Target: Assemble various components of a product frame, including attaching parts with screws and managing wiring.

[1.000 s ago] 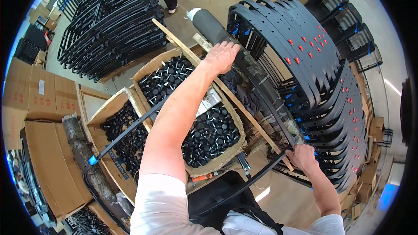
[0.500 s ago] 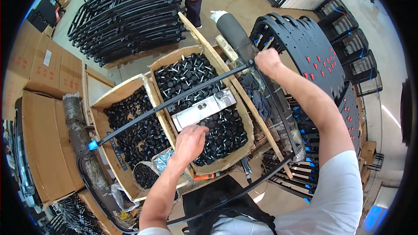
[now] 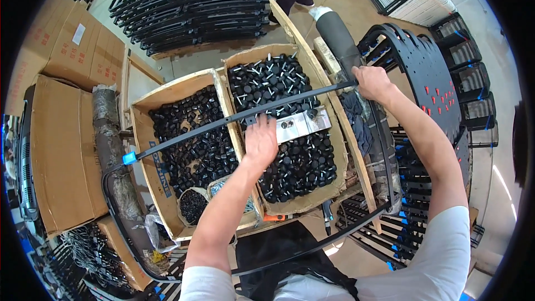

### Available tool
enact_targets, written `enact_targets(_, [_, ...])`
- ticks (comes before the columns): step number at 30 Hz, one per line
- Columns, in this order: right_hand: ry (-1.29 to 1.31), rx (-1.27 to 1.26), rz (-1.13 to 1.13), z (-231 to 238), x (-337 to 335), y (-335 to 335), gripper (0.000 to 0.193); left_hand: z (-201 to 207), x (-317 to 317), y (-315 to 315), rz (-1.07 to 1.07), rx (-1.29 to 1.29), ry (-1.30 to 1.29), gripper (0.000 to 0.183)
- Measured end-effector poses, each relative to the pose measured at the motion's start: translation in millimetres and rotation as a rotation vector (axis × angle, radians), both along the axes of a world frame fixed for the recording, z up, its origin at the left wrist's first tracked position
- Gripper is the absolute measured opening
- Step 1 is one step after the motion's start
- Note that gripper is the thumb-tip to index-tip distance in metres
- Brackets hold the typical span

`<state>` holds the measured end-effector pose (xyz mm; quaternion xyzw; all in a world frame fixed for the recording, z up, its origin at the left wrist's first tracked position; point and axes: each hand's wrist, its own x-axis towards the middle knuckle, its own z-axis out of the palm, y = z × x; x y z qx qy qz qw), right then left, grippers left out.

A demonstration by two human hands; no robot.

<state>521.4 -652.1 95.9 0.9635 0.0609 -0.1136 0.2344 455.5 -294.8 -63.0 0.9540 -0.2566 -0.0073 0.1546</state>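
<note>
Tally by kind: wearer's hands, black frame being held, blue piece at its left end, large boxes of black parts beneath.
Hands: 2 (left hand, right hand)
Black frame: 1
Blue end piece: 1
Large boxes: 2 (wooden box, cardboard box)
Total: 6

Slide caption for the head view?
Right hand on one corner of a black frame, left hand over black-headed bolts.

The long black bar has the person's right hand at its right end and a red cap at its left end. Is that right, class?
Not quite: the cap is blue, not red, as the head view shows. The long black bar does have the person's right hand at its right end.
</note>
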Motion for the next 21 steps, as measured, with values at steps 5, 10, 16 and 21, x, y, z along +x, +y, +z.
enact_targets(5, [-0.013, 0.033, 0.05, -30.2, 15.9, -3.5, 0.018, -51.7, 57.4, -3.2, 0.217, 0.08, -0.174, 0.024])
enact_targets(10, [-0.077, 0.043, 0.036, -29.4, -2.4, -15.3, 0.024, -50.1, 76.8, -13.9, 0.188, 0.34, -0.009, 0.018])
enact_targets(16, [-0.097, 0.076, -0.184, -18.1, -6.1, -5.1, 0.05, -50.2, 66.3, -4.4, 0.03, 0.402, -0.223, 0.016])
enact_targets(21, [-0.021, 0.162, -0.238, -24.5, 0.7, -26.2, 0.056, -47.0, 63.1, -12.0, 0.143, 0.246, -0.054, 0.035])
